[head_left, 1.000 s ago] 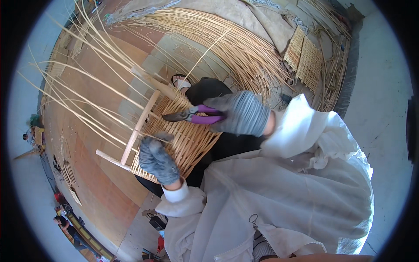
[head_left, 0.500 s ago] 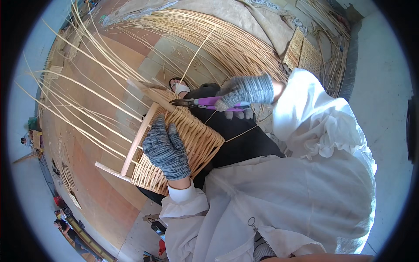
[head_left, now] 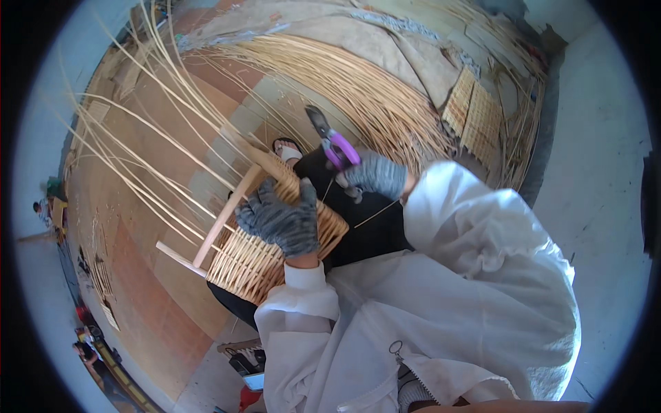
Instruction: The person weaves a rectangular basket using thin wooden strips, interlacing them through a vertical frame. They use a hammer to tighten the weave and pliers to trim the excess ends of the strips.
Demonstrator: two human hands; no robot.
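Note:
A pale wicker basket (head_left: 249, 265) with wooden frame bars (head_left: 224, 224) lies tilted across my lap. Long uncut rods (head_left: 148, 148) fan out from it to the far left. My left hand (head_left: 281, 221), in a grey knit glove, holds the woven wall, its fingers towards the bar and its thumb pointing away from me. Gloved alike, my right hand (head_left: 377, 176) grips purple-handled pruning shears (head_left: 333, 139) above my right leg. Their dark blades point up and away, apart from the basket. Part of the right hand's grip is hidden.
A large bundle of peeled willow rods (head_left: 344, 79) lies on the floor beyond my feet, beside a grey cloth (head_left: 406, 45). Woven panels (head_left: 469, 110) lie to the far right. At the lower left another person (head_left: 96, 361) is seen small.
My right hand has drawn the shears back from the basket's edge and swung the blades upward. The long rod standing beyond the basket is gone. My left hand has shifted slightly right.

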